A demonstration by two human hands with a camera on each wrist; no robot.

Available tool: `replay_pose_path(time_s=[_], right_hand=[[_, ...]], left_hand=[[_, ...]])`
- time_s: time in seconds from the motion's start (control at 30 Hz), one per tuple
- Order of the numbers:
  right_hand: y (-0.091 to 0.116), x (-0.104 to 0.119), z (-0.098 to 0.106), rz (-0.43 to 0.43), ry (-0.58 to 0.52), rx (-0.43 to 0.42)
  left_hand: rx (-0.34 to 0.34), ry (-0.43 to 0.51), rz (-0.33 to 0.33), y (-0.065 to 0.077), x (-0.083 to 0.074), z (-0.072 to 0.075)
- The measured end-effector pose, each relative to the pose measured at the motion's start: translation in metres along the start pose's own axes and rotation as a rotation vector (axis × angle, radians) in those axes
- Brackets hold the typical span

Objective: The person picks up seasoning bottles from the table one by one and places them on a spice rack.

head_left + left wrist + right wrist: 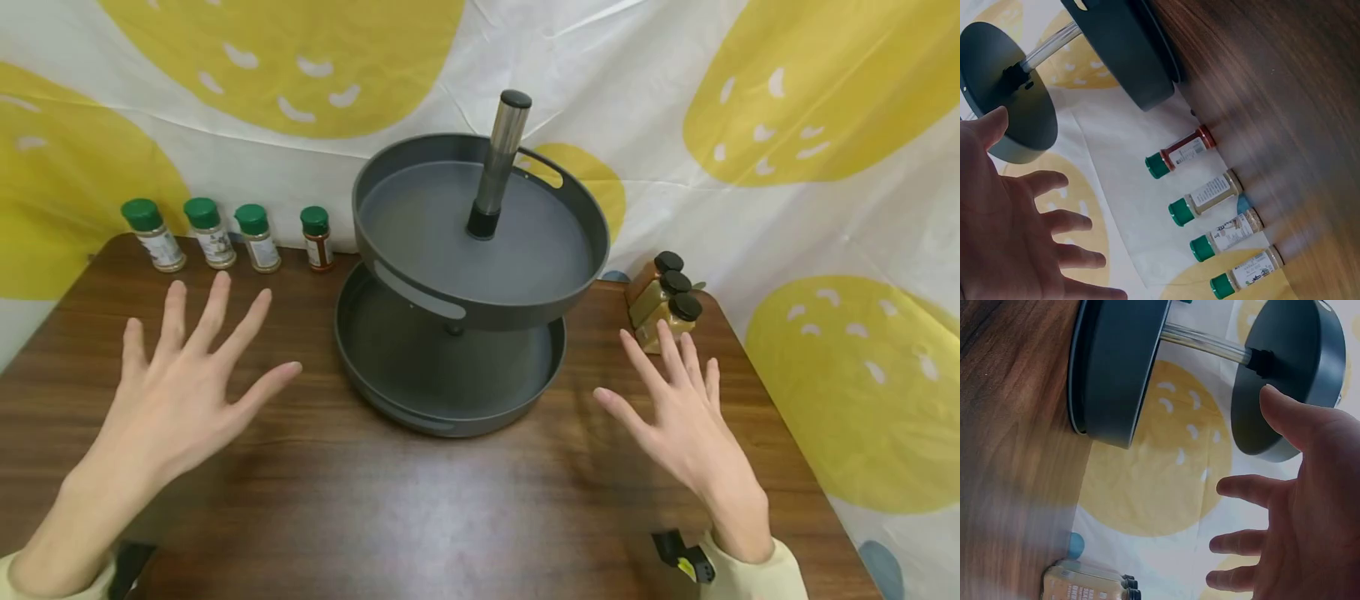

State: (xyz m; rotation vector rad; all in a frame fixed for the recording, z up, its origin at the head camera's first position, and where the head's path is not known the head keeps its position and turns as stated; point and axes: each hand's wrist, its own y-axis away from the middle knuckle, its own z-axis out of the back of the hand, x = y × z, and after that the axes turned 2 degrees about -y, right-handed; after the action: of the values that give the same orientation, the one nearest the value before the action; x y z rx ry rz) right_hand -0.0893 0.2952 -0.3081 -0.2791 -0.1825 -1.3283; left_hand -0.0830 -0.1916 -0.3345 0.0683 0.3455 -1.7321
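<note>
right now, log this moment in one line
left hand: spread, empty; right hand: spread, empty; rack: centre; four green-lid jars: left; three black-lid jars: right

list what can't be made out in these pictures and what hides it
Head view: the far part of the dark grey round lower tray, hidden by the dark grey round upper tray.
Head view: part of the nearest black-capped clear jar, behind the right hand.
Left wrist view: label print on the green-capped cylindrical jars, too small and blurred.
Left wrist view: the left hand's base, cut off by the left edge.
</note>
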Motion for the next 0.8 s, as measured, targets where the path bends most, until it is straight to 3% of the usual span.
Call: replay_pose_path(time_s=[0.53, 0.8], right_hand=[[0.001, 0.009, 0.016, 0.051, -0.034, -0.085], [0.001, 0.015, 0.023, 0.095, -0.081, -0.166]], left_hand=[[-0.005, 0.026, 0.026, -0.003, 0.005, 0.001], [-0.003, 0.048, 0.055, -0.009, 0.014, 0.002]])
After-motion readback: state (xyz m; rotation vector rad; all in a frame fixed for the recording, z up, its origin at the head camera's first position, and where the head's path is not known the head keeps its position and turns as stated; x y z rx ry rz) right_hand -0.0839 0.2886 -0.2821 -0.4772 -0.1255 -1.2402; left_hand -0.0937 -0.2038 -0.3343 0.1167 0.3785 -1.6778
